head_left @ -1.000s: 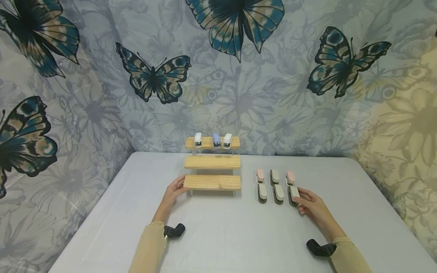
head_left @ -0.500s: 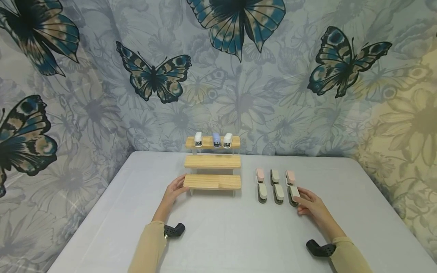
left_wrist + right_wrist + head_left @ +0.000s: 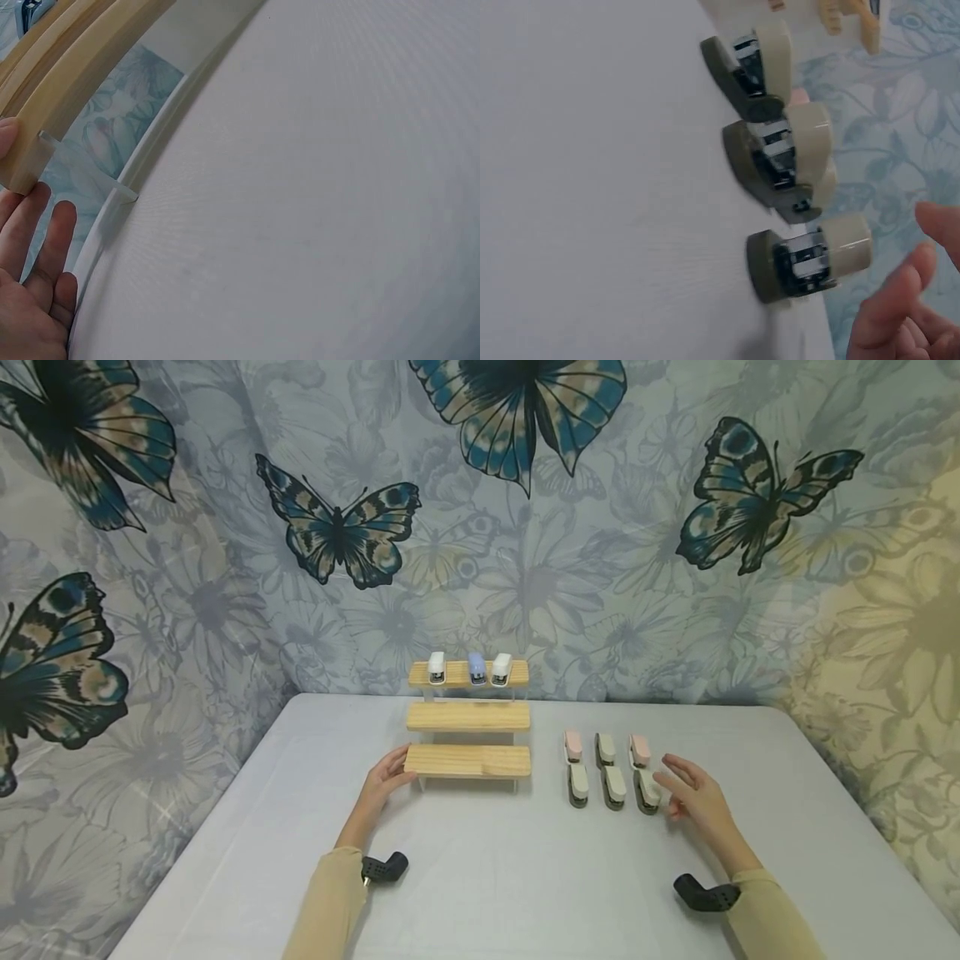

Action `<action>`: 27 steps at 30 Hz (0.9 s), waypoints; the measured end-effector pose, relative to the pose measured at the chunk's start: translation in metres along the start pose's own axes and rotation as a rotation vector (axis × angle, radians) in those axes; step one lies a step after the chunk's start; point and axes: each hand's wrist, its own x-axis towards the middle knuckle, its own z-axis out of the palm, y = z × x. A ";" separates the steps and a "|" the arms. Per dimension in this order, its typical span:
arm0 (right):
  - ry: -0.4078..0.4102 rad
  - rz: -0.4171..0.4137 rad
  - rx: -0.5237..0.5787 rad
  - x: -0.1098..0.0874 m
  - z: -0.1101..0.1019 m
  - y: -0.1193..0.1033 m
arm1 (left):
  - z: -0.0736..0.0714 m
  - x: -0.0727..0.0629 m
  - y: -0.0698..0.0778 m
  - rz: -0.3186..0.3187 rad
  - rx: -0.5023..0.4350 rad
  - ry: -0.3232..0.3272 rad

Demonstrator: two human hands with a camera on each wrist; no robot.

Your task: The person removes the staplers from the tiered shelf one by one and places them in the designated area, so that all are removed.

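Note:
Staplers lie in two rows on the table's right. The nearest row has a left cream stapler point(image 3: 578, 783), a middle cream stapler point(image 3: 614, 786) and a right cream stapler point(image 3: 647, 792), each with a dark base. Behind them sit a left pink stapler point(image 3: 573, 746), a grey-green stapler point(image 3: 605, 749) and a right pink stapler point(image 3: 640, 750). My right hand point(image 3: 699, 803) is beside the right cream stapler, fingers apart; the right wrist view shows a gap between them. My left hand point(image 3: 382, 785) pinches the left end of the three-tier wooden stand's lowest shelf point(image 3: 467, 761), thumb above, fingers below.
On the stand's top shelf point(image 3: 454, 673) are a left white stapler point(image 3: 437, 667), a blue-violet stapler point(image 3: 476, 667) and a right white stapler point(image 3: 501, 668). The middle shelf point(image 3: 468, 716) is bare wood. A butterfly-patterned backdrop point(image 3: 540, 602) rises behind the white table point(image 3: 510, 877).
My right hand has let go of the right cream stapler and drawn slightly up and to the right, its fingers spreading. The left hand stays at the stand.

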 end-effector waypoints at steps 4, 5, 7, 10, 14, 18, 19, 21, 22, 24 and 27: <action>0.055 -0.058 0.036 0.004 -0.001 -0.006 | 0.000 0.000 -0.001 -0.003 0.001 -0.005; 0.054 -0.073 0.038 0.006 -0.001 -0.007 | 0.000 0.000 -0.001 -0.001 0.007 -0.006; 0.040 -0.097 0.036 0.012 -0.001 -0.008 | -0.001 0.000 -0.001 0.003 0.011 -0.004; 0.024 -0.124 0.040 0.028 -0.002 0.003 | -0.001 0.000 -0.001 0.007 0.013 -0.010; 0.029 -0.171 0.064 0.059 -0.003 0.026 | -0.002 0.000 -0.001 0.002 0.012 -0.020; 0.035 -0.221 0.083 0.085 0.004 0.038 | -0.002 0.001 -0.001 -0.008 0.013 -0.008; 0.036 -0.236 0.094 0.090 0.006 0.038 | -0.003 0.001 -0.001 -0.005 0.014 -0.007; 0.025 -0.273 0.132 0.095 0.013 0.033 | -0.003 0.001 -0.001 0.002 0.012 -0.006; 0.007 -0.286 0.172 0.094 0.017 0.027 | -0.003 0.001 -0.001 0.005 0.011 -0.006; -0.019 -0.300 0.177 0.084 0.027 0.001 | -0.002 0.001 -0.001 0.010 0.012 -0.011; -0.076 -0.285 0.172 0.062 0.043 -0.049 | -0.003 0.000 -0.002 0.006 0.007 -0.010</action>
